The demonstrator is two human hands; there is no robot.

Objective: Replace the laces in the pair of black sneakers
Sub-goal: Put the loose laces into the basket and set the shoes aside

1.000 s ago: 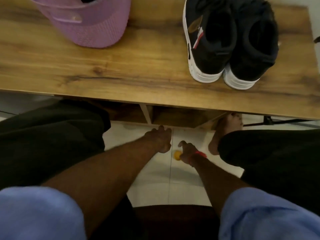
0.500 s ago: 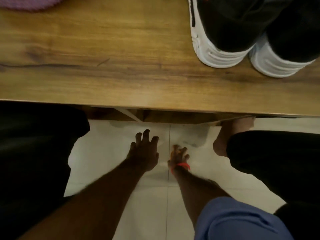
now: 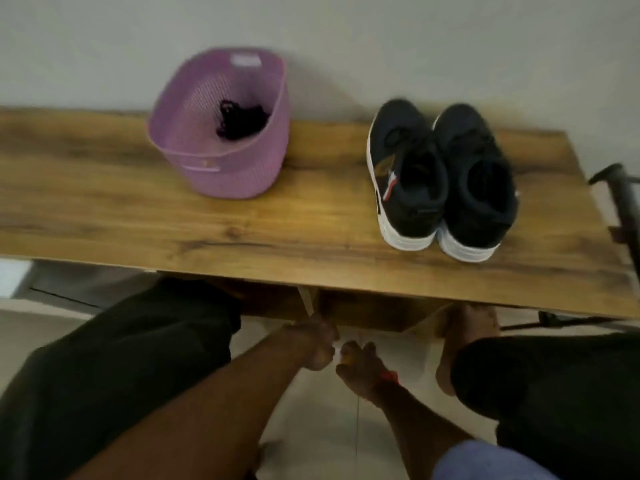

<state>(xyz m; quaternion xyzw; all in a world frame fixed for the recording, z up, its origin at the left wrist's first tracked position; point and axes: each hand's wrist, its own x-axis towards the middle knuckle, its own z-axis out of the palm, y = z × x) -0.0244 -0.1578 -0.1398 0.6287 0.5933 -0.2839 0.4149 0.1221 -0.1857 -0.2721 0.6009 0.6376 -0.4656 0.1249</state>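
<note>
The pair of black sneakers (image 3: 440, 178) with white soles stands on the right part of the wooden table (image 3: 311, 230), heels toward me, black laces threaded through them. A purple basket (image 3: 207, 171) at the back left holds a bundle of black laces (image 3: 242, 121). Both hands are down below the table's front edge, over the tiled floor. My left hand (image 3: 317, 344) has its fingers curled; blur hides whether it holds anything. My right hand (image 3: 360, 365), with a red band at the wrist, curls its fingers round a small yellow object (image 3: 346, 358).
My knees in dark trousers flank the hands, and a bare foot (image 3: 460, 341) rests on the floor under the table's right side. A black metal frame (image 3: 620, 195) stands off the table's right end. A pale wall runs behind the table.
The view has lifted, bringing the basket and the whole sneakers into sight. My left hand's fingers, spread over the floor half a second ago, are now curled. Both hands stay low near the floor.
</note>
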